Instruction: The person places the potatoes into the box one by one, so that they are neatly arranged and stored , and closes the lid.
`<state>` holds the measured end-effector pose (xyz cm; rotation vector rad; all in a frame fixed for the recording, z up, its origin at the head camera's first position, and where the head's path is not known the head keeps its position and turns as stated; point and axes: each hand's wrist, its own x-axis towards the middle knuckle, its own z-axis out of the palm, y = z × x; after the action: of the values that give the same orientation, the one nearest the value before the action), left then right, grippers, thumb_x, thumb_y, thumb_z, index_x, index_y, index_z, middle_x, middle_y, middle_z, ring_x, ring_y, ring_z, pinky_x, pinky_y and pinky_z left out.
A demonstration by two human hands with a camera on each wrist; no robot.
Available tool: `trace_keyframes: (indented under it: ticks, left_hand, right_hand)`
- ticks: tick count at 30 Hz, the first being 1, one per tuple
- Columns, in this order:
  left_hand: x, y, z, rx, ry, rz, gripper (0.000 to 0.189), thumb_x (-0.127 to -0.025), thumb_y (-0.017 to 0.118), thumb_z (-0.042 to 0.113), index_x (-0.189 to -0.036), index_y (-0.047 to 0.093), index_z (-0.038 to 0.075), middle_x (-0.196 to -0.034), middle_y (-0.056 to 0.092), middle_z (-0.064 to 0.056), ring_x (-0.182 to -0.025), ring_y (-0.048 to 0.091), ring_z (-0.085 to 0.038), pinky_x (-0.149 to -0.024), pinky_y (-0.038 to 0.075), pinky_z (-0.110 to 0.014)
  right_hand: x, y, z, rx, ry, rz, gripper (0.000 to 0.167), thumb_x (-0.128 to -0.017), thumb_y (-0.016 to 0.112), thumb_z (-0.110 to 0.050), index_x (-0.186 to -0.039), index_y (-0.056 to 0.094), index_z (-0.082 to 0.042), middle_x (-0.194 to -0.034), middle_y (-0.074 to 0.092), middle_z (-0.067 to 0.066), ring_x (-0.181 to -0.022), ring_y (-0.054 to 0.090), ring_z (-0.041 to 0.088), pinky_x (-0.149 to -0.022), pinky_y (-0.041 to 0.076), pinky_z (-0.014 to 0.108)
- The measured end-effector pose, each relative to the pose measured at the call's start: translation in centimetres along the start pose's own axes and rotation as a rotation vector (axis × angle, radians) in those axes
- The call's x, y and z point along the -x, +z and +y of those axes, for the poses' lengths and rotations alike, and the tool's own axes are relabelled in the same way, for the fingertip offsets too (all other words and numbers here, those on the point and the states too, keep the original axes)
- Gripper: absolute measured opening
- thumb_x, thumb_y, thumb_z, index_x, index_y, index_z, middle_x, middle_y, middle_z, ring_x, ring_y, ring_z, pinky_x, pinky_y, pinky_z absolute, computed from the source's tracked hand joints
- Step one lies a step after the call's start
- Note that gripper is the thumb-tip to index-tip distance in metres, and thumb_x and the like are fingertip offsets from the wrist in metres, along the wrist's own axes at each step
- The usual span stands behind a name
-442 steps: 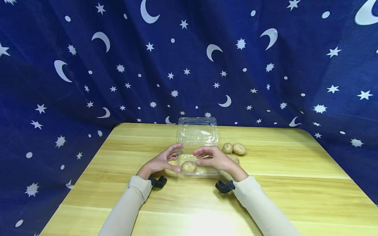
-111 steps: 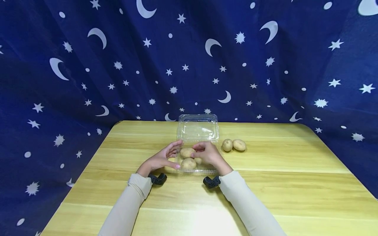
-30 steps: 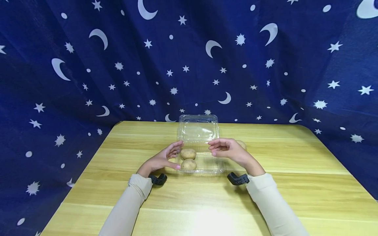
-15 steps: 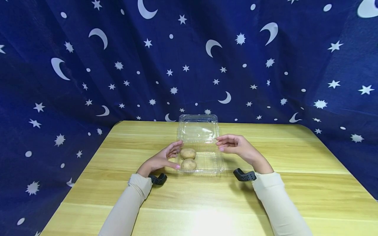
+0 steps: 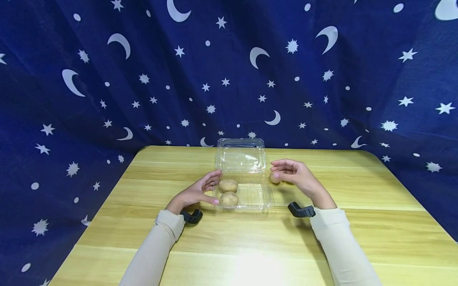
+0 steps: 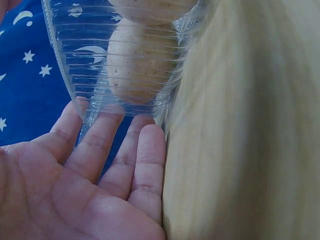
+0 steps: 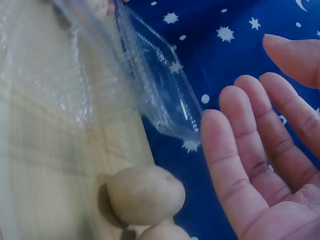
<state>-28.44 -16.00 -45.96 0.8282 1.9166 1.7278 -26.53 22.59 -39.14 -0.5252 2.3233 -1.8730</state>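
My left hand [image 5: 198, 192] rests at the left side of a hinged clear plastic clamshell box [image 5: 254, 196], its lid [image 5: 239, 157] raised at the back. In the left wrist view its relaxed fingers [image 6: 97, 145] touch the ribbed side wall. Inside, at the left, lie a back potato [image 5: 228, 185] and a front potato [image 5: 229, 198]. My right hand [image 5: 298, 176] hovers right of the box with fingers loosely bent, holding nothing. In the right wrist view two potatoes [image 7: 145, 195] sit on the table, apart from those fingers; in the head view only one potato [image 5: 274, 178] shows past the thumb.
The light wooden table [image 5: 214, 246] carries the box near its back edge. Behind it hangs a dark blue curtain [image 5: 229, 59] with white moons and stars. Each wrist wears a black strap [image 5: 301, 210].
Since the oldest frame, a second potato has been put into the box behind the first. Over the last second my right hand has moved right, off the box to the loose potatoes. My left hand stays.
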Motion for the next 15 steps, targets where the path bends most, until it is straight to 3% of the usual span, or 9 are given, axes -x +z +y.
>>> trace_keyframes:
  ticks: [4, 10, 15]
  left_hand:
    - [0.0, 0.0, 0.1, -0.001, 0.001, -0.001, 0.109, -0.091, 0.087, 0.008, -0.171, 0.014, -0.003, -0.177, 0.018, -0.026, -0.161, 0.020, -0.048, -0.131, 0.021, -0.061]
    - [-0.1, 0.0, 0.0, -0.004, 0.001, -0.001, 0.108, -0.091, 0.086, 0.006, -0.171, 0.014, -0.003, -0.177, 0.017, -0.026, -0.162, 0.019, -0.048, -0.131, 0.020, -0.061]
    - [0.0, -0.1, -0.1, -0.012, -0.008, 0.003, 0.108, -0.091, 0.086, 0.006, -0.171, 0.015, -0.001, -0.177, 0.018, -0.024, -0.162, 0.020, -0.046, -0.131, 0.021, -0.059]
  right_hand:
    - [0.0, -0.3, 0.5, 0.008, -0.021, 0.044, 0.031, -0.100, 0.073, 0.002, -0.131, 0.070, 0.004, -0.116, 0.078, -0.001, -0.098, 0.072, 0.003, -0.084, 0.060, 0.022]
    - [-0.1, -0.8, 1.4, 0.001, -0.074, 0.103, 0.040, -0.099, 0.069, 0.008, -0.135, 0.057, 0.023, -0.109, 0.077, -0.009, -0.095, 0.070, 0.001, -0.085, 0.058, 0.017]
    - [-0.2, -1.1, 2.1, 0.006, -0.104, 0.164, 0.039, -0.099, 0.070, 0.010, -0.133, 0.056, 0.025, -0.105, 0.077, -0.012, -0.095, 0.070, 0.003, -0.086, 0.057, 0.015]
